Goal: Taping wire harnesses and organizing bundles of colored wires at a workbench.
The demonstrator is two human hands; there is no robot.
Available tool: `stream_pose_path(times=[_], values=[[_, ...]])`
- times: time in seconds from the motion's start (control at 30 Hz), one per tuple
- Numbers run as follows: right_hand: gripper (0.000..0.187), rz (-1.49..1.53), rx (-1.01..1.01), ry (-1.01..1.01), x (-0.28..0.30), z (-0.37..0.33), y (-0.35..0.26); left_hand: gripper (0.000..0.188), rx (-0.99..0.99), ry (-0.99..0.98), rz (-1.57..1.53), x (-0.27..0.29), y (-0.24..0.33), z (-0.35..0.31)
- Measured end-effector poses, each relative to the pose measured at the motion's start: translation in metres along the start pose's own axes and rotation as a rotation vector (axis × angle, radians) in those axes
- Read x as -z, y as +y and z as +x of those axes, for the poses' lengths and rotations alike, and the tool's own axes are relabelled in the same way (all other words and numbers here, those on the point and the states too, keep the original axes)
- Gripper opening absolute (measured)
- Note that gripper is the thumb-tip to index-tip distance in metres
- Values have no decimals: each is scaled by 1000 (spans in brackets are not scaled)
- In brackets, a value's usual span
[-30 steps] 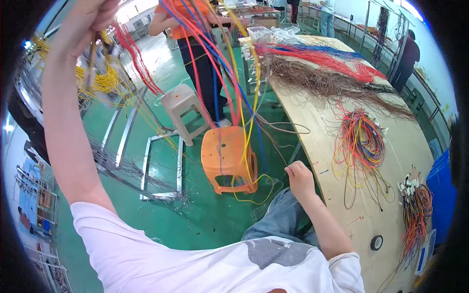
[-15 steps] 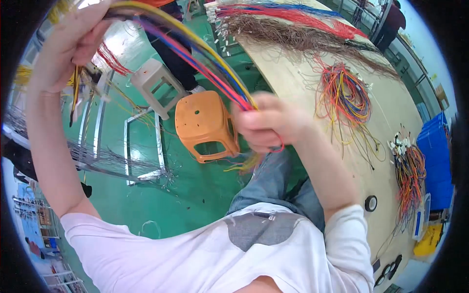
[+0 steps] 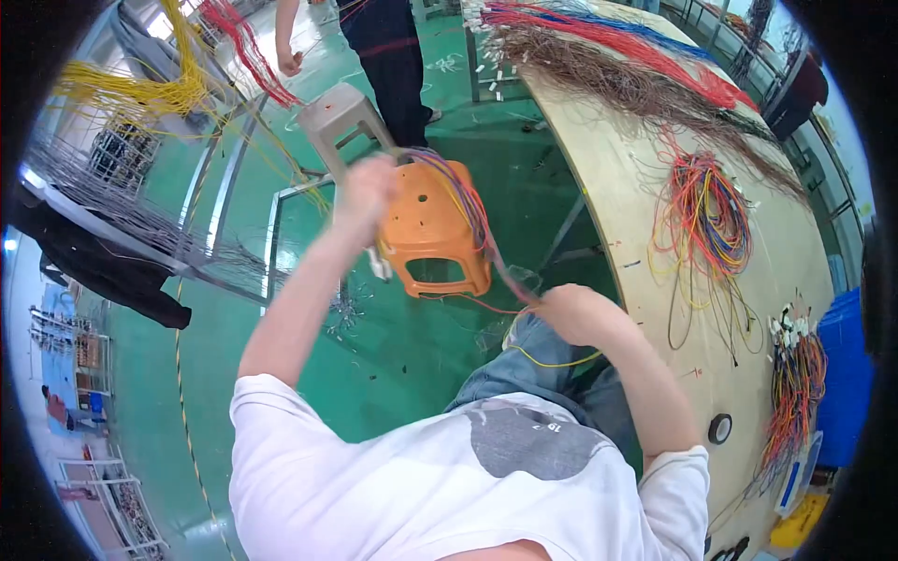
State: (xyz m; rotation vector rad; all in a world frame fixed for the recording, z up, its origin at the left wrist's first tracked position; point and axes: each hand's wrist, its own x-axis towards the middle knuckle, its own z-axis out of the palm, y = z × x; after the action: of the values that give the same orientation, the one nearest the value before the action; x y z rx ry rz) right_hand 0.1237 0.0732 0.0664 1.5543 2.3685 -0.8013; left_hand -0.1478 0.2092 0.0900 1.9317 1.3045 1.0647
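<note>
A workshop with a green floor spreads around an orange stool (image 3: 421,224), with a pale table (image 3: 599,178) to its right and metal racks (image 3: 224,187) to its left. In the head view, the bundle (image 3: 475,213) of coloured wires arcs over the stool's right side, slung between the hands. The left hand (image 3: 368,192), at the stool's left edge, is blurred; its fingers seem closed on one end, white plugs (image 3: 381,266) hanging beneath. The right hand (image 3: 569,313), right of and nearer than the stool, seems curled round the other part, though its fingertips are hard to see. Gripping at two places apart probably stops the strands straying. Loose tails (image 3: 552,363) dip below the right hand, apparently ungripped. Well right of the stool, a coil (image 3: 708,224) and a plugged bunch (image 3: 795,374) lie separately on the table, presumably to avoid tangling; yellow wires (image 3: 140,93) drape left of it, likely hung for easy picking.
</note>
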Motion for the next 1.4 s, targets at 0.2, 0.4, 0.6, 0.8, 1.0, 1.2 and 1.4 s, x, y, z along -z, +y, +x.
stream_pose_path(times=[0.2, 0.4, 0.6, 0.8, 1.0, 1.2, 1.4], values=[[28, 428, 219, 165, 73, -2, -61, 19, 105, -418, -241, -63, 73, -73], [21, 303, 130, 221, 47, -15, -47, 35, 735, -847, -704, -57, 83, -88], [20, 175, 156, 280, 57, -49, -74, 24, 519, -1107, -918, -47, 89, -94], [21, 323, 241, 139, 46, -51, -45, 22, 498, -1348, -1093, -46, 77, -102], [17, 1365, 121, -182, 46, -81, 58, 26, 765, -597, -1301, 32, 63, -110], [19, 1133, -269, 171, 33, -102, 80, 24, 831, 69, -1323, 84, -4, -99], [23, 265, -307, 42, 60, -44, -4, 25, 479, 20, -873, 43, -4, -69]])
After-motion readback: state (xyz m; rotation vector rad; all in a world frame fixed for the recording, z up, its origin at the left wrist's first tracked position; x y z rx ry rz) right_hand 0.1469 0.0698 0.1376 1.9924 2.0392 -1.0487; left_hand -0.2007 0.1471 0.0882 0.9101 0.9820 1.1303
